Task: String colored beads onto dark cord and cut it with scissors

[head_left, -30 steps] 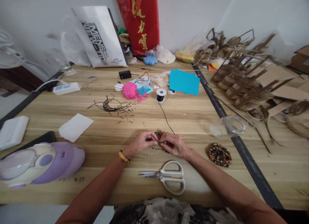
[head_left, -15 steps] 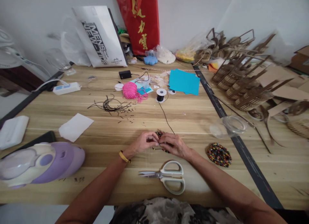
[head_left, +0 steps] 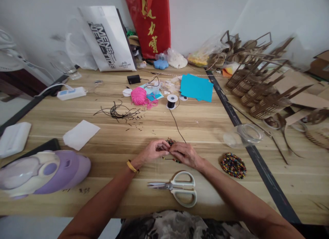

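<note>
My left hand (head_left: 156,150) and my right hand (head_left: 186,155) meet fingertip to fingertip above the table, both closed in a pinch. Between them is a string of small multicoloured beads (head_left: 170,141), mostly covered by my fingers; the exact spot they grip is hidden. A short black cord end with a few beads (head_left: 176,160) shows below the right fingers. Thin black cord (head_left: 177,124) runs from a white-rimmed spool (head_left: 171,102) down to my right hand. White-handled scissors (head_left: 174,187) lie just below my hands, blades pointing left.
A coil of beads (head_left: 233,165) lies right of my right arm. Cut black cords (head_left: 118,112), pink yarn (head_left: 139,96) and blue sheets (head_left: 196,87) are farther back. A purple-and-white device (head_left: 61,172) stands left; small woven baskets (head_left: 264,98) crowd the right.
My hands stay in nearly the same place, with only slight finger movement. A little more of the beaded cord end shows beneath my right fingers.
</note>
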The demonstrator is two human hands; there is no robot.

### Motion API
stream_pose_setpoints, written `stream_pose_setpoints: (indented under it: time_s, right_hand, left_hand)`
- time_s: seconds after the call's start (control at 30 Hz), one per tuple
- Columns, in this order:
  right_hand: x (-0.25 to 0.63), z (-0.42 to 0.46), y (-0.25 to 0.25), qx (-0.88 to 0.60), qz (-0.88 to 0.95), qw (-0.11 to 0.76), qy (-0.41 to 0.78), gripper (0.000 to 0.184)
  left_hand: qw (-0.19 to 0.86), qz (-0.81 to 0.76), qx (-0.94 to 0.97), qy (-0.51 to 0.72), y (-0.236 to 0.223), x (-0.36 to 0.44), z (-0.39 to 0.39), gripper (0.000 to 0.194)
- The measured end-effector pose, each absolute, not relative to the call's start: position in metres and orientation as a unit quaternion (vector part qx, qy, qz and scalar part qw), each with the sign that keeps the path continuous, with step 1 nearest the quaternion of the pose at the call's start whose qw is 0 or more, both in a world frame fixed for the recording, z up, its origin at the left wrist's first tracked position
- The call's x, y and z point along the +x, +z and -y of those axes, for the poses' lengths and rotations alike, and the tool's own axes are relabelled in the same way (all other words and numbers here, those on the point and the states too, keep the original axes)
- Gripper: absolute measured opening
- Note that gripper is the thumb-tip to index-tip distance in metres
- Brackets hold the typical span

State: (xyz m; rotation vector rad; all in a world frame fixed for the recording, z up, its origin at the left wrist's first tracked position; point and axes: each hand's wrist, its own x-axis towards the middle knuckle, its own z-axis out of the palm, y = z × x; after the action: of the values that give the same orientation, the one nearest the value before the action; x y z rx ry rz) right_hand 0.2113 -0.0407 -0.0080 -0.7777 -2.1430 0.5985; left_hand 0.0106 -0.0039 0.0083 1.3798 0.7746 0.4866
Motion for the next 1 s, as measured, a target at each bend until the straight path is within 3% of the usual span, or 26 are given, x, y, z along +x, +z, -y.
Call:
stream_pose_setpoints:
  time_s: [0.77, 1.0]
  right_hand:
    - [0.214, 0.043, -0.008, -0.308, 0.852, 0.37, 0.206, 0.015]
    - [0.212, 0.043, -0.01, -0.323, 0.842, 0.378, 0.21, 0.013]
  left_hand:
    - [0.676, -0.346, 0.616, 0.209, 0.003, 0.011, 0.004, 0.029]
    - [0.633, -0.354, 0.659, 0.196, -0.002, 0.01, 0.004, 0.019]
